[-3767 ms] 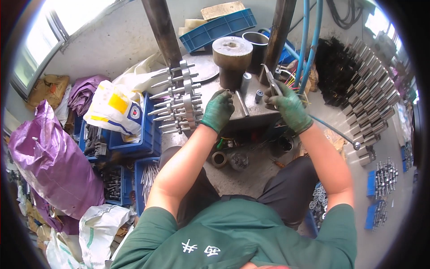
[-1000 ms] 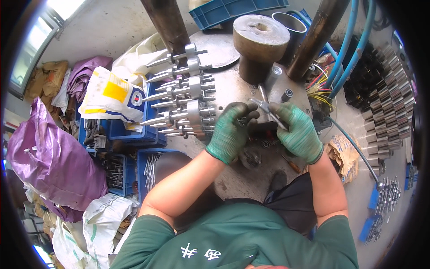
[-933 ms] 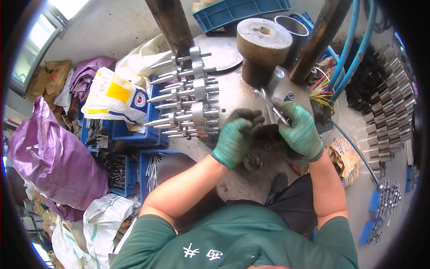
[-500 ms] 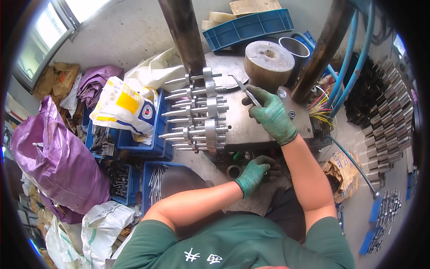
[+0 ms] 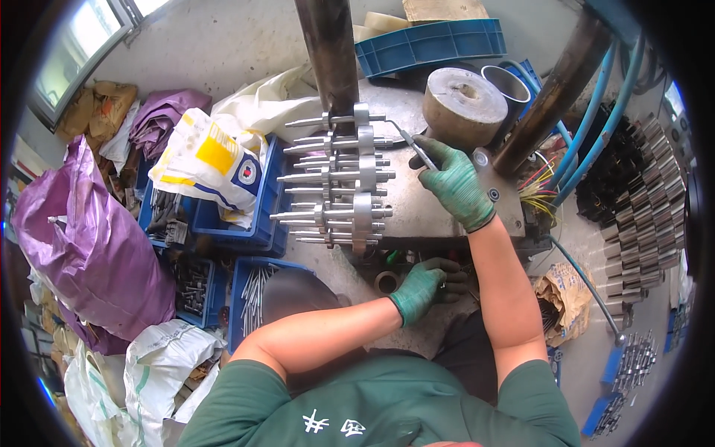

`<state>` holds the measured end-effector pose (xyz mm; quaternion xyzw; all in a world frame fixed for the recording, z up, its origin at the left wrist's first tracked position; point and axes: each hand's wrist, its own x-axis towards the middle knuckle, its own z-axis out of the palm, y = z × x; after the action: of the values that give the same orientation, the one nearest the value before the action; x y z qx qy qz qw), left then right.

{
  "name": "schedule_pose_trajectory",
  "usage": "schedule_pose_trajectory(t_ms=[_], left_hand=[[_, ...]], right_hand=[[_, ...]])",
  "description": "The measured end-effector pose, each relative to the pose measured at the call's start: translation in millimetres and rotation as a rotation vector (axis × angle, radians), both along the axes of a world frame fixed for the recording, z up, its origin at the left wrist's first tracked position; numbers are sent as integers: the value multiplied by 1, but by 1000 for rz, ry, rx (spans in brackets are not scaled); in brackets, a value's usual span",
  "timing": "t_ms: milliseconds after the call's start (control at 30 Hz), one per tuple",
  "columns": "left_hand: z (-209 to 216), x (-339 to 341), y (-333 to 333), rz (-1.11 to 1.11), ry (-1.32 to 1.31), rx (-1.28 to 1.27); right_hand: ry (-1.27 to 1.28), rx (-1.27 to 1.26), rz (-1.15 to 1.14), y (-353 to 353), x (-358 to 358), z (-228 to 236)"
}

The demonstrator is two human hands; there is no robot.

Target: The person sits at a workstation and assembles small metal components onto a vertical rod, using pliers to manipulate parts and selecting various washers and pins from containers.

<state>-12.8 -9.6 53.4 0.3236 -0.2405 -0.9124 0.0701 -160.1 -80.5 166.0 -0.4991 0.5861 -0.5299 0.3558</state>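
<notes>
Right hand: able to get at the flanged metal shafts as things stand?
Probably yes. The right hand is just right of the flanged metal shafts; only its bent-tipped tool shows between them.

You wear a dark green shirt (image 5: 372, 395) with loose folds across the front; two white characters (image 5: 334, 425) are marked on its chest; its short sleeves (image 5: 249, 391) stop above your elbows, leaving the forearms bare; your left hand (image 5: 421, 292) and right hand (image 5: 456, 188) wear green gloves (image 5: 468, 200), darkened to grimy grey-black over the fingers, with dark-edged cuffs (image 5: 482, 225) at the wrists; your trousers (image 5: 468, 354) seem black, though shadow makes the shade uncertain.
</notes>
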Motion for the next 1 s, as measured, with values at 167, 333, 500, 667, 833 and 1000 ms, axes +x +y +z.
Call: schedule_pose_trajectory(t_ms=[167,333,500,667,833,1000], left_hand=[[6,1,1,-20,15,-34],[4,2,-1,-34,41,-27],[6,4,-2,-73,-13,-104],[6,3,-2,-68,-42,-153],[3,5,-3,-61,-65,-187],[0,1,-5,-2,-47,-33]], right_hand=[[-69,79,77,-1,-9,8],[-88,99,105,-4,-12,6],[-15,70,101,-11,-5,3],[-19,-5,77,-14,-6,-16],[-137,13,97,-14,-3,-23],[-59,-105,70,-19,-4,-42]])
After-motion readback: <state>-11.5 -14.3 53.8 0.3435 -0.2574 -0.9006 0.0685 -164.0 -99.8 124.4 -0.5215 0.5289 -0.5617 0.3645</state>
